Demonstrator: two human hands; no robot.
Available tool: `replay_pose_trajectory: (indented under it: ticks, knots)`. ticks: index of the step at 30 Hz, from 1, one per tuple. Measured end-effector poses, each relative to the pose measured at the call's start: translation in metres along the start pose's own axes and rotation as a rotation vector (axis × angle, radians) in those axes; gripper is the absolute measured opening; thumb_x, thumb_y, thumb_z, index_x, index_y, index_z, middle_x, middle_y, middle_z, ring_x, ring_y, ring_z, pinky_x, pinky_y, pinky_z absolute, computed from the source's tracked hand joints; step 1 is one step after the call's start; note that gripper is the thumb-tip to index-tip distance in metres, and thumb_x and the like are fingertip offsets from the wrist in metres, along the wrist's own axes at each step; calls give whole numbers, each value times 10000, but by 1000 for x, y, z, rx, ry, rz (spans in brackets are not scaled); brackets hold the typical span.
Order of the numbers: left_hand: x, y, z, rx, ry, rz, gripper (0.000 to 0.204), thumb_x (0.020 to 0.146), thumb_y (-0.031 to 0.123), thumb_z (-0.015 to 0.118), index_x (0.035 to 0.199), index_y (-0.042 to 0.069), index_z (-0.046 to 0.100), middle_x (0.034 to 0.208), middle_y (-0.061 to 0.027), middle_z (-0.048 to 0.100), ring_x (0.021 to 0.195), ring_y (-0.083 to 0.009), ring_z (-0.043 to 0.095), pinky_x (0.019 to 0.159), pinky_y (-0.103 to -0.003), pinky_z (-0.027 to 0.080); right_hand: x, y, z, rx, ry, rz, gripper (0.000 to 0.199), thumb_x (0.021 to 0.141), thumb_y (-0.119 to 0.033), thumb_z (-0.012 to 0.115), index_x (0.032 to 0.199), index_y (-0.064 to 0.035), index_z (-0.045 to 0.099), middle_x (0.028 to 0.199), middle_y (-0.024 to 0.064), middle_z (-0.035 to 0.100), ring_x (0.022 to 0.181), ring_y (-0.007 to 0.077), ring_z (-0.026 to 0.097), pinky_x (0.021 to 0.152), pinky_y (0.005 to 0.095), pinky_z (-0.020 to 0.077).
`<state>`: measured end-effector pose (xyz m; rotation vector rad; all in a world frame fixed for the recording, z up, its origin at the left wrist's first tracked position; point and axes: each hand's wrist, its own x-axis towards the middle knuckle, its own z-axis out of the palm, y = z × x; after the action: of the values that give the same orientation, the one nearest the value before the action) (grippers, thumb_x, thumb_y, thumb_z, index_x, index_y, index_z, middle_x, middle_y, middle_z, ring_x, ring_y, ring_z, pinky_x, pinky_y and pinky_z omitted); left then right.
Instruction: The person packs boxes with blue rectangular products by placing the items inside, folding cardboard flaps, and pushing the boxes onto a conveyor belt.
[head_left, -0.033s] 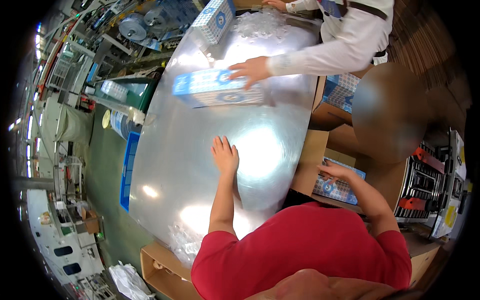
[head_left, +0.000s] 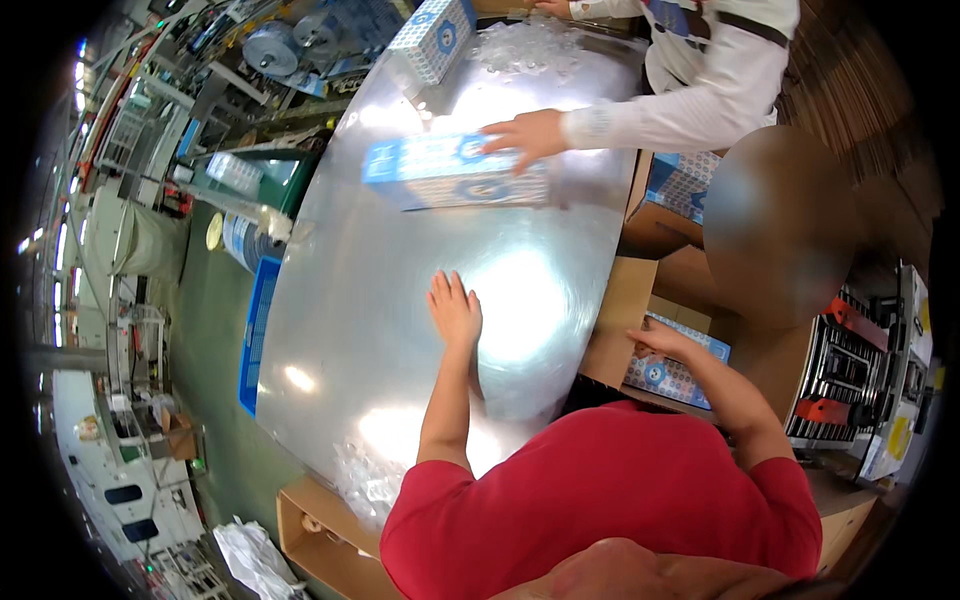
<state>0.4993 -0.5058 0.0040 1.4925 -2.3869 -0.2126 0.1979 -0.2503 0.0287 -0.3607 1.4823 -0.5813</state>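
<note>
My left hand lies flat on the shiny metal table, fingers stretched out, holding nothing. At the table's right side my right hand is over an open cardboard carton, its fingers partly extended at the inner edge of a raised flap. I cannot tell whether they touch it. Beneath that hand, a blue-and-white patterned pack lies in the carton. Farther up the table, a co-worker's hand rests on a long blue-and-white pack, slightly blurred.
Another patterned pack and a heap of clear plastic pieces are at the far end. More clear plastic lies near me. A second carton holds packs at right. A blue crate stands beyond the left edge.
The co-worker's hand and the long pack have shifted right. My right hand has moved slightly left, its fingers from over the pack to the flap edge. My left hand stays flat.
</note>
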Motion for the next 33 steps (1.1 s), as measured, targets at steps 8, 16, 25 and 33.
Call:
replay_pose_trajectory:
  ticks: [8, 16, 25, 33]
  knots:
    - [-136, 67, -15, -359, -31, 132, 403, 685, 123, 635, 1065, 0, 580, 1221, -253, 431, 1127, -418, 413, 919, -521, 336, 61, 30, 17, 33, 268, -188, 186, 796, -98, 467, 882, 18, 584, 649, 120, 584, 460, 159, 523, 381, 277, 374]
    - [-206, 24, -66, -150, 198, -138, 413, 724, 80, 572, 1135, 47, 551, 1226, -245, 467, 1185, -396, 403, 988, -524, 298, -1, -20, 45, 152, -90, -303, 555, 834, -209, 582, 1323, -58, 367, 1122, 128, 576, 916, 140, 588, 703, 232, 458]
    - [-226, -172, -192, 280, -24, -1236, 841, 720, 470, 647, 1413, 217, 243, 1466, -196, 164, 1361, -408, 71, 981, -669, 177, -27, -7, -27, -43, 29, -326, 508, 846, -179, 556, 1318, -74, 401, 1163, 79, 566, 929, 132, 563, 752, 258, 456]
    - [-249, -222, -137, 295, 95, -1018, 507, 758, 331, 631, 1228, 201, 491, 1240, -159, 452, 1104, -378, 447, 896, -514, 391, -38, 1, -27, -191, 75, -301, 479, 859, -203, 545, 1302, -69, 420, 1096, 47, 595, 913, 111, 562, 746, 258, 447]
